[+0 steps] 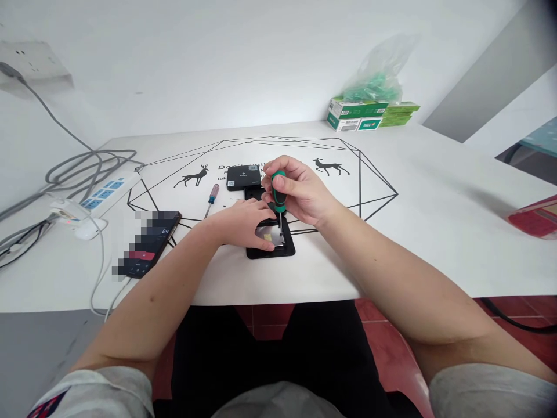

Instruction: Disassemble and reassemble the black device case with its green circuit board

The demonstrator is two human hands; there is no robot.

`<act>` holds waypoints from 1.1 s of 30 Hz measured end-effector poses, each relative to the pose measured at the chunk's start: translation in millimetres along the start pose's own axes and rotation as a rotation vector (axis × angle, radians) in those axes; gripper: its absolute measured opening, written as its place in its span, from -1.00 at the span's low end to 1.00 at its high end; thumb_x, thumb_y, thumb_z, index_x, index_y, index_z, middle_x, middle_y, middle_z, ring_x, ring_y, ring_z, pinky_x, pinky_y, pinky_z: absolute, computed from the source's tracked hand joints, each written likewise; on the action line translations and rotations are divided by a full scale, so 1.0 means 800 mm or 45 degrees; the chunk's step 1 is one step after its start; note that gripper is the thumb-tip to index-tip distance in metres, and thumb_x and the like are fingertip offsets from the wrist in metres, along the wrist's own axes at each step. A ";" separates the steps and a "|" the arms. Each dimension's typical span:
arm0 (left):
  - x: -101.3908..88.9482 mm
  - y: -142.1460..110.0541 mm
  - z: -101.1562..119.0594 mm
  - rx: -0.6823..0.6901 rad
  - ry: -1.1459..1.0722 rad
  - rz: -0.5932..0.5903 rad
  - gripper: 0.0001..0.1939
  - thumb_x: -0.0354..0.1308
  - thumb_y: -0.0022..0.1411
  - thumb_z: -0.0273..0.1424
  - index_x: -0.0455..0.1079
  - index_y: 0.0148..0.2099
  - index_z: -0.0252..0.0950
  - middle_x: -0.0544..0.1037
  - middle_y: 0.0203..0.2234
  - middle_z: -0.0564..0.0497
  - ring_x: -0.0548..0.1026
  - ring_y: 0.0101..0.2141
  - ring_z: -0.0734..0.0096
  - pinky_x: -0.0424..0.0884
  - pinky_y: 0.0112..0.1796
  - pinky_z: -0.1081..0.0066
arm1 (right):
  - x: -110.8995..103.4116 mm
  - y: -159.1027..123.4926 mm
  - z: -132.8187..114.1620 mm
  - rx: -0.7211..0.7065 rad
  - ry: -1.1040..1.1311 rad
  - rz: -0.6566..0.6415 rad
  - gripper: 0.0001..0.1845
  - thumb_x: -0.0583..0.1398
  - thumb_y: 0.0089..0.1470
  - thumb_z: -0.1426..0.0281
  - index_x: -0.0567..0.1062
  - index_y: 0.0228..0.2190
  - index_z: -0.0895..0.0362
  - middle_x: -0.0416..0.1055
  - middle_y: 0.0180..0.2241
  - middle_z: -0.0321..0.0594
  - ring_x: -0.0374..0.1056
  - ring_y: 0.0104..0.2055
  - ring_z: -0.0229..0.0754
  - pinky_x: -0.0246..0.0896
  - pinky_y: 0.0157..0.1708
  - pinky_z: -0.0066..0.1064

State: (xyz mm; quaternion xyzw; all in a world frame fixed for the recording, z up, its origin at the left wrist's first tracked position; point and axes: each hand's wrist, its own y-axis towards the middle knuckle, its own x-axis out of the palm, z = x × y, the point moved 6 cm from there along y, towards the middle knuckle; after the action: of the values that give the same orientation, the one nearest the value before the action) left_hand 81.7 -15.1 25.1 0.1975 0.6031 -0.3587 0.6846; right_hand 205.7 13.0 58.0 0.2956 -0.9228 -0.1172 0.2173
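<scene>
My right hand (300, 191) is closed around a green-handled screwdriver (278, 194), held upright with its tip down on a small black device (272, 244) with a shiny metal plate on top. My left hand (243, 223) rests on the device's left side, fingers curled over its edge and pressing on it. The device lies flat on the white table (413, 232), near its front edge. Behind my hands lie a second small black box (242, 176) and another black piece (253, 192), partly hidden by my fingers.
A red-and-blue-handled screwdriver (212, 198) lies left of my hands. A phone (148, 247) on a cable sits front left. A power strip (104, 194) with grey cables lies at the far left. Green boxes (369, 114) and a plastic bag stand at the back. A red object (537, 217) is at the right edge.
</scene>
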 end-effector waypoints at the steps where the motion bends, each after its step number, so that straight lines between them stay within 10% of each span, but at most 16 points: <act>1: 0.000 0.000 0.000 -0.002 -0.001 0.000 -0.36 0.33 0.31 0.13 0.54 0.22 -0.19 0.56 0.12 -0.18 0.48 0.12 -0.16 0.38 0.11 0.04 | 0.000 0.000 0.000 0.012 0.004 -0.006 -0.51 0.58 0.01 0.05 0.56 -0.21 0.03 0.45 -0.36 -0.39 0.40 -0.36 -0.30 0.46 -0.31 -0.40; 21: -0.001 0.000 0.000 0.002 -0.021 0.013 -0.38 0.33 0.30 0.13 0.55 0.20 -0.18 0.55 0.13 -0.18 0.44 0.15 -0.16 0.36 0.14 0.02 | 0.004 0.001 -0.001 0.031 -0.067 0.062 -0.42 0.41 0.15 -0.18 0.62 -0.10 0.04 0.55 -0.27 -0.26 0.45 -0.31 -0.23 0.46 -0.33 -0.37; 33: -0.002 -0.002 0.002 -0.020 -0.020 0.000 -0.29 0.28 0.34 0.15 0.49 0.31 -0.22 0.52 0.24 -0.20 0.45 0.19 -0.12 0.35 0.19 0.08 | -0.008 -0.002 -0.010 -0.170 -0.213 0.225 -0.64 0.51 0.12 0.04 0.65 -0.11 -0.13 0.34 -0.34 -0.33 0.31 -0.30 -0.19 0.38 -0.28 -0.29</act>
State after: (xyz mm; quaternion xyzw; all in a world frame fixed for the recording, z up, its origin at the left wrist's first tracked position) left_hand 82.1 -16.8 27.4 0.1891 0.6004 -0.3554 0.6910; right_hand 214.9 15.2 62.5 0.1872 -0.9503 -0.1830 0.1684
